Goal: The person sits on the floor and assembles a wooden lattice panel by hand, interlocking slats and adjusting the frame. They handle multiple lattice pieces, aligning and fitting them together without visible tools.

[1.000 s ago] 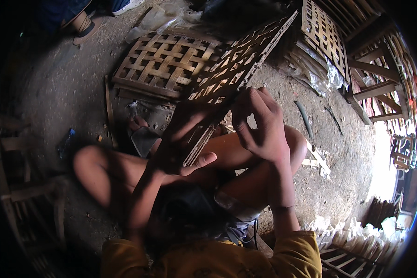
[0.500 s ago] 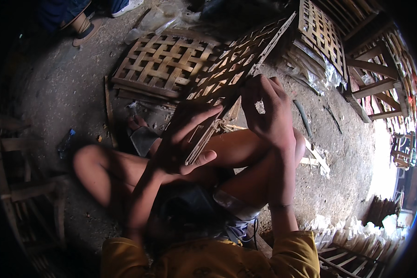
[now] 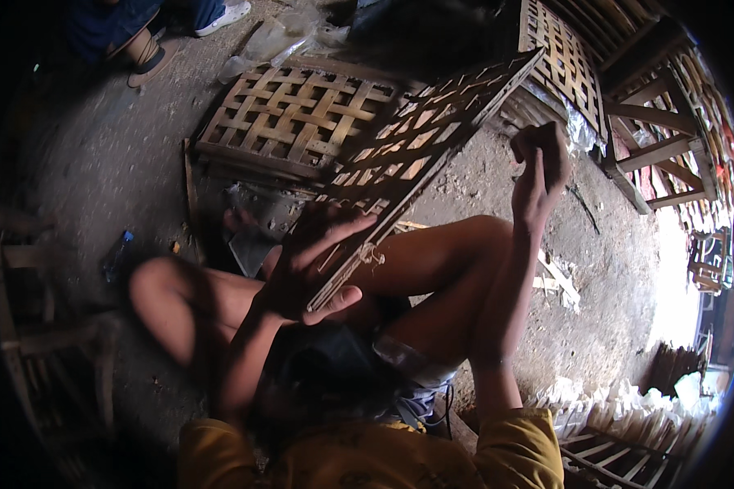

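My left hand (image 3: 301,265) grips the lower end of a woven bamboo panel (image 3: 416,151), thumb on one side and fingers on the other. The panel is tilted, its far corner rising to the upper right, and its layered edge faces me. On that edge, near my left fingers, sits a pale frayed tuft (image 3: 372,256). Apart from the panel, to its right, my right hand (image 3: 544,163) is raised with its fingers curled together. Whatever they pinch, if anything, is too small to make out. My bent legs (image 3: 440,261) are below the panel.
Beyond the held panel lies a pile of woven panels (image 3: 301,114) on the floor, with clear plastic sheeting (image 3: 289,37) behind it. More panels (image 3: 566,61) are stacked at the upper right beside a wooden frame (image 3: 660,155). Another person's foot (image 3: 153,61) is at the upper left.
My right hand has moved away from the panel's edge, to the right. The panel has shifted slightly, its lower end toward me and left, still in my left hand.
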`<state>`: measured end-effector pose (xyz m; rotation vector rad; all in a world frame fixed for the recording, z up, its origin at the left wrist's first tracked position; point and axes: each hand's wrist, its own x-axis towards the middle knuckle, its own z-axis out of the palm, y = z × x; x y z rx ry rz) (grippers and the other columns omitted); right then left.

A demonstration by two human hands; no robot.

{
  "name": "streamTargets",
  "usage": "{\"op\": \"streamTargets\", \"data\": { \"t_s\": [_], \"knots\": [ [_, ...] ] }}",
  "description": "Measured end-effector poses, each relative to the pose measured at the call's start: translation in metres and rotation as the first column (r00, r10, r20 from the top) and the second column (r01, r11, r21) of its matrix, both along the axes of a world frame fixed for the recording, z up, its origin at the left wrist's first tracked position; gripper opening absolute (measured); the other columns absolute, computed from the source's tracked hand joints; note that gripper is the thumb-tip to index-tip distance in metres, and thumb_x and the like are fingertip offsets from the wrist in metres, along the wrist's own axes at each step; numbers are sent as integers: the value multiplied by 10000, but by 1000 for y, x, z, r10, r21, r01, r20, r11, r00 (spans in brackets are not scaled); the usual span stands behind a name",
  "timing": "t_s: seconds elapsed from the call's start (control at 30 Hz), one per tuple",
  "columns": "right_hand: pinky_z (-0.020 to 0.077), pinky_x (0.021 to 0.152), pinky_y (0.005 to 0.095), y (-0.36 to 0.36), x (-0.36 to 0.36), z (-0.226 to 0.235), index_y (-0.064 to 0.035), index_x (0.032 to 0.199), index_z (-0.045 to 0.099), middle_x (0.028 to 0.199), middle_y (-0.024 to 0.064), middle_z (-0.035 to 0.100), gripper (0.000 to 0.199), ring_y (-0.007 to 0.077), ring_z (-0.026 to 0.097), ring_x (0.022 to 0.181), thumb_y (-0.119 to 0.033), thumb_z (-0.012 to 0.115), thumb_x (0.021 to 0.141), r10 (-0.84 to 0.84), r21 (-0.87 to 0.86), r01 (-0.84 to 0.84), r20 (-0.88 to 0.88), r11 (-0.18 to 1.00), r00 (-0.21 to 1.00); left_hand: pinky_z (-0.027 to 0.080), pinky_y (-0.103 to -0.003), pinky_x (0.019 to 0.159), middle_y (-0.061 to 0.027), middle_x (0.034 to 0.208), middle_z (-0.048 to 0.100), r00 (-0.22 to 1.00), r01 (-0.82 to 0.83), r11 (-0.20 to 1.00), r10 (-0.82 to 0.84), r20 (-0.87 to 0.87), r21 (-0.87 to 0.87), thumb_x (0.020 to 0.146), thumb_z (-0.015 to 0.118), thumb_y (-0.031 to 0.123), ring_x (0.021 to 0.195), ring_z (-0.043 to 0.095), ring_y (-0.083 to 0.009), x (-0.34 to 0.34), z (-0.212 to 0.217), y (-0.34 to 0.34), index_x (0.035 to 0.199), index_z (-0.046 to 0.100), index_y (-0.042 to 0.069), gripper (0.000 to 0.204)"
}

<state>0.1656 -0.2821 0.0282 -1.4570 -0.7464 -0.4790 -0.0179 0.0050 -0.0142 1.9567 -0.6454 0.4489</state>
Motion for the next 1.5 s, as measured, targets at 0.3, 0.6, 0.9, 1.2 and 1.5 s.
{"op": "streamTargets", "data": {
  "t_s": [0.3,0.6,0.9,1.2,1.5],
  "knots": [
    [361,627,251,19,-9,-2,0,911,568,814,6,529,166,84,435,709,-146,560,989,11,-45,-19,-169,999,986,412,-461,1111,-237,1425,556,986,-44,991,23,-163,-125,937,596,630,1306,549,-402,-2,-3,12,1430,516,-56,849],
    [358,604,235,17,2,-7,-52,920,571,779,20,578,116,76,448,665,-106,528,1013,122,171,-78,-264,982,957,428,-445,1112,-246,1424,557,983,-17,978,-22,-181,-207,953,590,612,1316,555,-390,-1,-6,14,1431,506,-72,839],
    [352,629,238,53,-20,-5,-37,774,557,757,15,565,168,83,444,668,-80,500,926,101,177,-63,-217,982,971,387,-475,1124,-206,1407,573,992,-37,991,21,-127,-126,949,593,612,1321,521,-386,-1,2,8,1395,555,-45,795],
    [306,586,264,58,-31,-8,15,712,521,697,-4,482,205,84,413,652,-72,514,898,26,54,-14,-226,998,974,386,-492,1121,-217,1372,587,998,-23,999,20,-60,-41,941,622,564,1283,538,-408,-2,-8,9,1374,558,-61,763],
    [331,573,277,66,-37,-5,28,706,530,664,21,492,184,97,438,641,-46,530,874,-221,13,222,-72,975,973,397,-510,1106,-219,1359,594,998,-9,998,6,-55,-56,949,608,541,1267,545,-417,-1,-1,3,1356,566,-65,731]
  ]
}}
